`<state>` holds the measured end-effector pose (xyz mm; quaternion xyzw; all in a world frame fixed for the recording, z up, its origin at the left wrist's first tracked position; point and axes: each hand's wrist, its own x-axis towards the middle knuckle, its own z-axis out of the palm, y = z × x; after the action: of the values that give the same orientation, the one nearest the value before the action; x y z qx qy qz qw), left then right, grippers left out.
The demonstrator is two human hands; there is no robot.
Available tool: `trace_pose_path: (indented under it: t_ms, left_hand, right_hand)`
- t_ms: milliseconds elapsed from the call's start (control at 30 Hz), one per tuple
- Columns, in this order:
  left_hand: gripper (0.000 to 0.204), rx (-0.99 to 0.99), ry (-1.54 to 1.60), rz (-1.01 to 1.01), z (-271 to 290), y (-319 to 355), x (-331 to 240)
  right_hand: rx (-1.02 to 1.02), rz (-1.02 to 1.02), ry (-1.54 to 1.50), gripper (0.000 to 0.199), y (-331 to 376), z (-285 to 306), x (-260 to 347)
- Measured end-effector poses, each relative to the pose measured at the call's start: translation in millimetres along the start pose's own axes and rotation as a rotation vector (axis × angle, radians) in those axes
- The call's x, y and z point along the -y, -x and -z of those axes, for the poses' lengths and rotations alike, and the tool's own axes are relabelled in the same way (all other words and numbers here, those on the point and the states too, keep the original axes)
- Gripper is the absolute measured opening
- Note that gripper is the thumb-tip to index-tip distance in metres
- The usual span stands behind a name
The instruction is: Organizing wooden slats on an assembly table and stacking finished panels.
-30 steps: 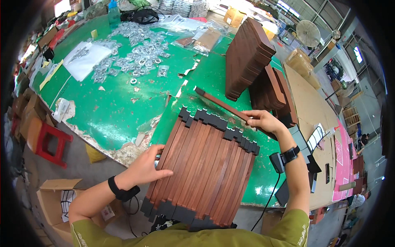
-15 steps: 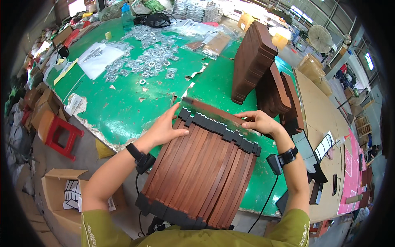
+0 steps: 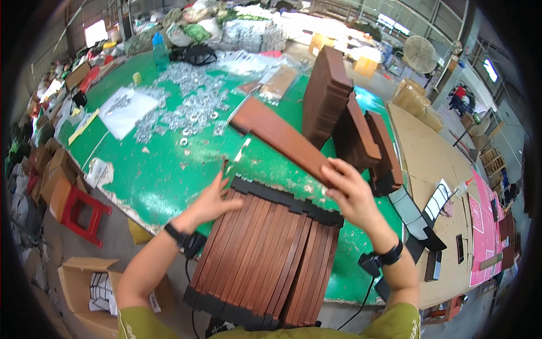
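My right hand (image 3: 355, 195) is closed on the near right end of a flat reddish-brown panel (image 3: 276, 135), raised and tilted above the green table (image 3: 169, 175). The panel's far end points up and to the left. Below it, a row of long brown slats (image 3: 254, 243) with black end pieces (image 3: 282, 198) lies packed side by side, close to my body. One gap shows between slats on the right side. My left hand (image 3: 212, 202) has its fingers spread at the row's far left corner, thumb over the outer slats.
Brown stacked blocks (image 3: 327, 96) stand at the right of the table. Small clear-bagged metal rings (image 3: 192, 85) and a white sheet (image 3: 127, 113) are spread at the far left. A red stool (image 3: 84, 209) and an open carton (image 3: 84, 282) are on the floor at left.
The brown panel, at the far edge of the slat row before, is now lifted and swung up, held by my right hand. My left hand has shifted slightly left and its fingers have spread.
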<state>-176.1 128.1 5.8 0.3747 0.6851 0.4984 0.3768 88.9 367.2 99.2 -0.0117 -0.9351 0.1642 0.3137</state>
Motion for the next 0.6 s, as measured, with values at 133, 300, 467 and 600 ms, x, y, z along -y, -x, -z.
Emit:
trace_pose_path:
  t_ms: [133, 300, 467, 600]
  left_hand:
    - [0.115, 0.16, -0.513, -0.082, 15, 80, -32]
    - [0.11, 0.304, -0.534, 0.055, 2, 156, -19]
    - [0.106, 0.158, -0.548, 0.054, -5, 164, -3]
    - [0.104, 0.109, -0.54, 0.029, -4, 167, 11]
  right_hand:
    - [0.228, 0.014, 0.154, 0.051, 37, -23, -1]
    - [0.248, -0.093, 0.109, 0.049, 36, -27, 3]
    - [0.219, -0.058, 0.146, 0.052, 24, -34, 11]
    - [0.001, 0.067, 0.221, 0.053, -2, -5, 47]
